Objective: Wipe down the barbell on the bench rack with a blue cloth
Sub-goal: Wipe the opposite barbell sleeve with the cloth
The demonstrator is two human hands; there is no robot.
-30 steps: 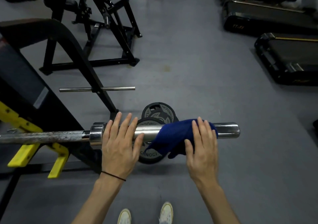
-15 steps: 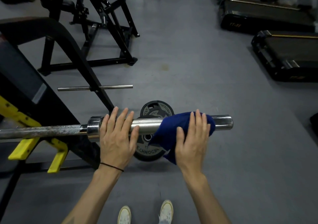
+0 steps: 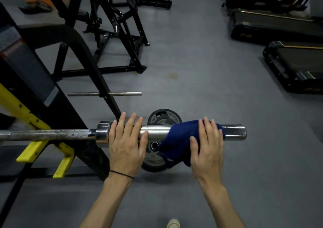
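The barbell [image 3: 157,131] sits horizontal across the lower middle of the view, with its chrome sleeve sticking out to the right and the free end just past the right hand. The thinner shaft on the left looks rough and speckled, while the sleeve is smooth and shiny with a thick collar where the two meet.

The left hand [image 3: 125,143] lies flat over the sleeve right beside the collar, fingers straight and spread, not really wrapped around it. There's a thin black band on that wrist. The right hand [image 3: 208,147] is also flat, fingers straight, pressing the blue cloth [image 3: 176,140] onto the sleeve. The cloth is soft and bunched, draped over the bar with a loose flap hanging below it, so no real grip on either side, just open palms pushing down.

Past the sleeve's end it's all bare grey floor [image 3: 262,175], smooth and matte, loads of open room to the right and toward the camera. The left side is crowded: the black bench rack [image 3: 52,80] with yellow hooks [image 3: 42,149] right under the shaft. Black weight plates [image 3: 164,119] sit on the floor directly behind and below the sleeve, round with cut-out handles and raised lettering. Treadmills [image 3: 293,65] are well apart at the upper right.
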